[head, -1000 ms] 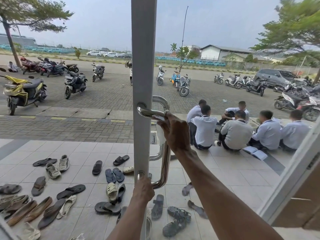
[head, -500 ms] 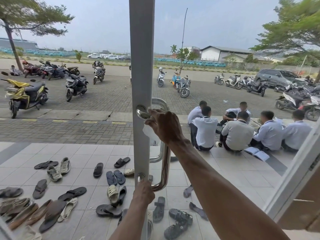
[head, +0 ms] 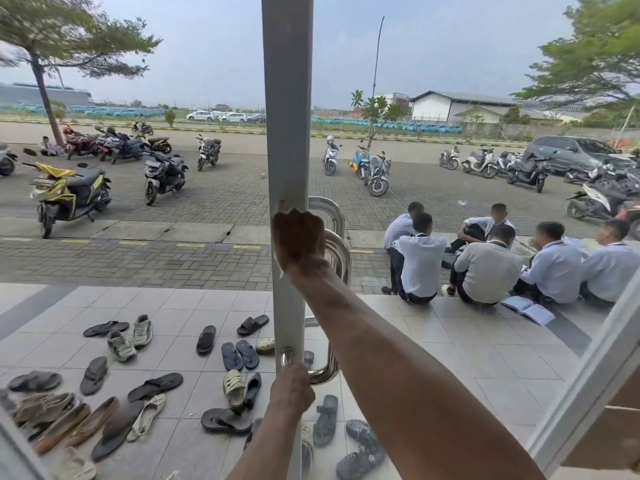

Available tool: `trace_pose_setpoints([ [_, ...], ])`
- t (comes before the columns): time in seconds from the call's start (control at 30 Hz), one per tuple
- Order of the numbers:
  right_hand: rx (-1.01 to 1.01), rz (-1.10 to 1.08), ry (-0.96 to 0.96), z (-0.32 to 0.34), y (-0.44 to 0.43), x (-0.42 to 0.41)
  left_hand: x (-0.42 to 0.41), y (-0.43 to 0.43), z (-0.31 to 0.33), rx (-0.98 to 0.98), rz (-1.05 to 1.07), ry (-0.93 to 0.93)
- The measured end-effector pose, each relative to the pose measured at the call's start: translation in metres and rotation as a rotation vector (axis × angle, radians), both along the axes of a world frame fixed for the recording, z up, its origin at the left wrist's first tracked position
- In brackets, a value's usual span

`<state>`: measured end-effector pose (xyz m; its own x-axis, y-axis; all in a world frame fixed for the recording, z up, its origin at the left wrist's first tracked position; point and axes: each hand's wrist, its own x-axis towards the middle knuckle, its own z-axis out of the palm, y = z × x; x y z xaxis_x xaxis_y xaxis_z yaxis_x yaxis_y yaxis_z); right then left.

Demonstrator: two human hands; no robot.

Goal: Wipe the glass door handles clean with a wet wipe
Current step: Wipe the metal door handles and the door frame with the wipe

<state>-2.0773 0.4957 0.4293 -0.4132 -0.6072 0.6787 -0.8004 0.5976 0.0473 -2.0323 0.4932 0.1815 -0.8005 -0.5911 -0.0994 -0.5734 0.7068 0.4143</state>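
Beyond the glass you have a tiled porch (head: 173, 306) strewn with sandals (head: 239, 355), with motorbikes (head: 69, 192) parked behind. At the white door stile (head: 287, 133), your left grip (head: 292, 389) curls round the lower end of the chrome handle (head: 341, 259). Your right grip (head: 299, 237) is fisted over the top mount, with the wet wipe hidden beneath it. I judge you're wiping the upper end, with the bar, lower bend and outer handle left to do. People (head: 485, 271) sit on the step at the right.
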Motion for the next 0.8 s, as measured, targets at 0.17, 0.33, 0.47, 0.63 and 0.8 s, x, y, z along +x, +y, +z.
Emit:
trace_pose_setpoints([
  [0.17, -0.061, 0.063, 0.004, -0.002, 0.021, -0.008, -0.002, 0.001, -0.001, 0.006, 0.012, -0.017],
  [0.33, -0.073, 0.055, 0.022, -0.007, 0.036, -0.003, -0.004, 0.005, -0.002, -0.03, 0.018, -0.031],
  [0.47, -0.056, 0.032, 0.071, -0.005, 0.029, -0.003, -0.008, 0.007, -0.002, -0.055, 0.01, -0.018],
  [0.63, 0.055, 0.021, 0.046, 0.003, 0.012, 0.001, -0.008, 0.005, -0.007, -0.095, 0.0, -0.017],
  [0.8, 0.129, -0.007, 0.017, 0.007, 0.0, -0.003, -0.009, 0.001, -0.012, -0.121, -0.032, 0.021],
])
